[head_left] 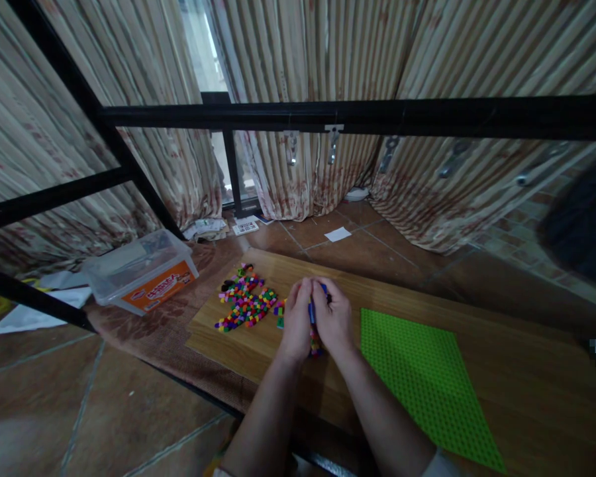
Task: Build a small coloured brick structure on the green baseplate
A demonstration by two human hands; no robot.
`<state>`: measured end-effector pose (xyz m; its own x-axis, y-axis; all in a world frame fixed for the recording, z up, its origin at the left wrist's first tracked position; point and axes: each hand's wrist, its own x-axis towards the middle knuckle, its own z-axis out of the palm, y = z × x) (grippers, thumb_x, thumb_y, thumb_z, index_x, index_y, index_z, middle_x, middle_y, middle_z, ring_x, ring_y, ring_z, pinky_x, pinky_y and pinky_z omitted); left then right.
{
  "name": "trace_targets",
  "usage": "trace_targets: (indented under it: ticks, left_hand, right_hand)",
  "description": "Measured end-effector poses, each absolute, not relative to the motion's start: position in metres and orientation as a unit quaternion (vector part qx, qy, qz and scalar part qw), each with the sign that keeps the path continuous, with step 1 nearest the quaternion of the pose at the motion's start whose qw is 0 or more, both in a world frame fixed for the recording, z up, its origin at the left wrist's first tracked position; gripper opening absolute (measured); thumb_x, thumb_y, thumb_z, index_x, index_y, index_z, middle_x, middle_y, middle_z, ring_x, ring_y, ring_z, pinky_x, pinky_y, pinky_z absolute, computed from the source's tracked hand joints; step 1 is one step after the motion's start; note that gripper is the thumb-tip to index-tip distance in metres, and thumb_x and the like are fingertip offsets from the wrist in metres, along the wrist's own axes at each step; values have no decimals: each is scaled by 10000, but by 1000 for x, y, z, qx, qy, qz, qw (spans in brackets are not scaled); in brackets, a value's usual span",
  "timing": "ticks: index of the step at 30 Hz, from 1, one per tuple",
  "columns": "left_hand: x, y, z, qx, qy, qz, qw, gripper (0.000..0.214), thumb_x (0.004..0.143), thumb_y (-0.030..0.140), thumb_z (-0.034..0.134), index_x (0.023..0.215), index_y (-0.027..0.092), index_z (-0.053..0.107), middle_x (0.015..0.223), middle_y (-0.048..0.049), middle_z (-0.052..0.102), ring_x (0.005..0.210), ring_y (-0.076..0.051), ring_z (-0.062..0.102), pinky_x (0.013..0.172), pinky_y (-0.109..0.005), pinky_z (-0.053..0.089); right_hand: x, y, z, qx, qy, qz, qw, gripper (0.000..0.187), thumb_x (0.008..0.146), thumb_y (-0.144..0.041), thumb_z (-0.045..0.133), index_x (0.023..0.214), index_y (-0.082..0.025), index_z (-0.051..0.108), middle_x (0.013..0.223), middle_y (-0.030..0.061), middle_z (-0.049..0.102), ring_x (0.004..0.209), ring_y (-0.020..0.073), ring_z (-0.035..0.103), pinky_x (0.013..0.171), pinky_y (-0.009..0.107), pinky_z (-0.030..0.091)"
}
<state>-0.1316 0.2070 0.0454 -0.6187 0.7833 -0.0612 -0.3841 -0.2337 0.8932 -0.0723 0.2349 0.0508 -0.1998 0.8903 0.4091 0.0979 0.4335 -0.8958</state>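
Note:
My left hand [295, 321] and my right hand [334, 321] are cupped together over the wooden board, fingertips meeting. Between the palms shows a blue toy brick [312, 313], and more blue peeks out by the right fingers. Most of what the hands enclose is hidden. Several small coloured bricks [316, 346] show below, between the wrists; whether the hands touch them I cannot tell. A few bricks [280, 313] lie just left of my left hand. Farther left spreads a loose pile of multicoloured bricks [248, 306]. To the right of my right hand lies a green studded baseplate [417, 377].
The wooden board [481, 324] lies under everything. A clear plastic box [142, 268] with an orange label stands at its left on a brown cloth [198, 364]. A black metal frame [357, 116] crosses in front of striped curtains [308, 59]. A dark shape [583, 218] is at right.

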Motion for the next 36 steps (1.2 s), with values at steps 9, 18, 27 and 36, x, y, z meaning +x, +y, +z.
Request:
trace_targets:
  ticks: [9, 18, 27, 36]
  left_hand:
    - [-129, 204, 49, 244, 548, 739, 307, 333, 855, 472, 528, 897, 161, 640, 893, -57, 663, 836, -164, 590, 780, -278, 457]
    - [-130, 203, 51, 240, 545, 749, 291, 287, 852, 451, 542, 838, 170, 597, 828, -29, 629, 758, -131, 557, 718, -245, 446]
    - [-126, 200, 52, 256, 540, 748, 290, 281, 851, 443, 554, 854, 165, 595, 822, -24, 625, 741, -123, 548, 689, -229, 432]
    - [-123, 200, 51, 285, 531, 755, 258, 274, 863, 439, 550, 875, 173, 615, 849, -27, 627, 788, -139, 557, 743, -241, 441]
  right_hand:
    - [-87, 235, 51, -456, -608, 442, 476, 401, 876, -523, 461, 908, -212, 712, 954, 74, 730, 877, 226, 644, 783, 324, 453]
    - [-96, 228, 52, -455, -534, 459, 545, 404, 850, -540, 469, 703, -201, 633, 735, 44, 693, 702, 181, 605, 679, 291, 440]
    - [-94, 228, 50, -459, -495, 489, 552, 435, 841, -582, 422, 685, -214, 592, 716, 56, 679, 677, 190, 614, 636, 289, 467]
    - [-90, 233, 51, -424, -478, 540, 548, 452, 818, -614, 459, 680, -206, 596, 676, 33, 671, 627, 175, 613, 595, 275, 455]
